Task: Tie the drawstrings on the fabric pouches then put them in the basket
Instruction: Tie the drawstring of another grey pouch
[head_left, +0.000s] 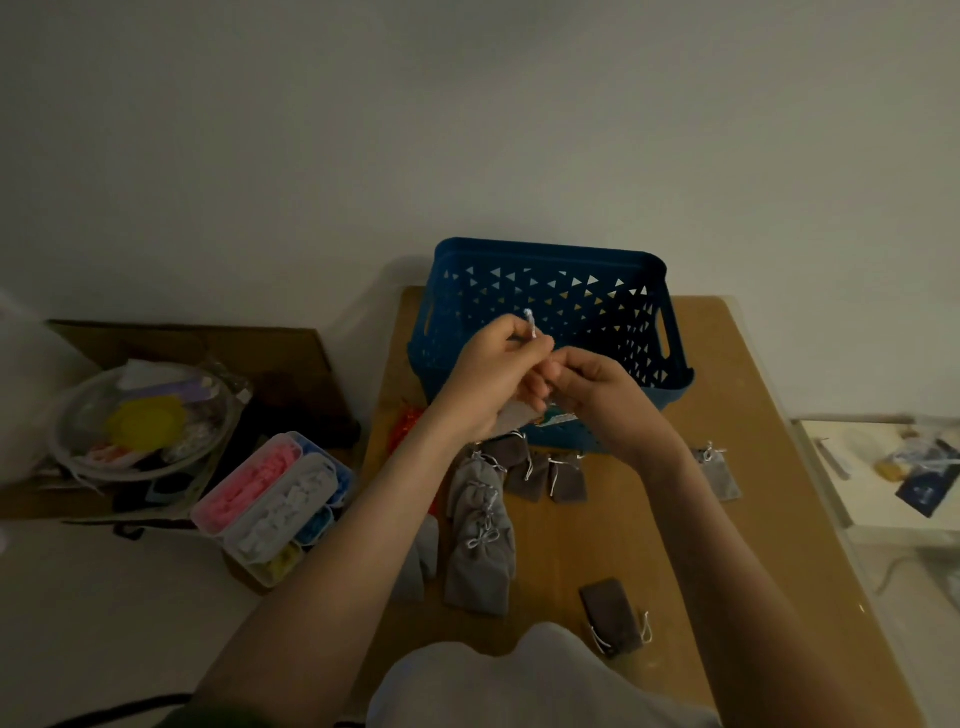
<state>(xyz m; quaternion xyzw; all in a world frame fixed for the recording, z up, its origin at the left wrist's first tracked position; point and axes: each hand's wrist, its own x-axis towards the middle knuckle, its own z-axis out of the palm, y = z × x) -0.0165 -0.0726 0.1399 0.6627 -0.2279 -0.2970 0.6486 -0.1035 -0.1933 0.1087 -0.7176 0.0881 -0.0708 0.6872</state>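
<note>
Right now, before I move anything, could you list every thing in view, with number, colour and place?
basket: one, blue, far side of table
table: one, brown wood, centre
held pouch: one, grey, in front of basket
drawstring: one, white, above left hand
loose pouches: several, light grey and darker, table before basket
compartment box: one, clear, pink, white, blue contents, left
bowl: one, clear, far left
left hand: one, pinches drawstring
right hand: one, grips held pouch

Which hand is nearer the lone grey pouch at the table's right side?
Right. The right hand is up and left of the grey pouch; the left hand sits farther left, beyond the right hand.
</note>
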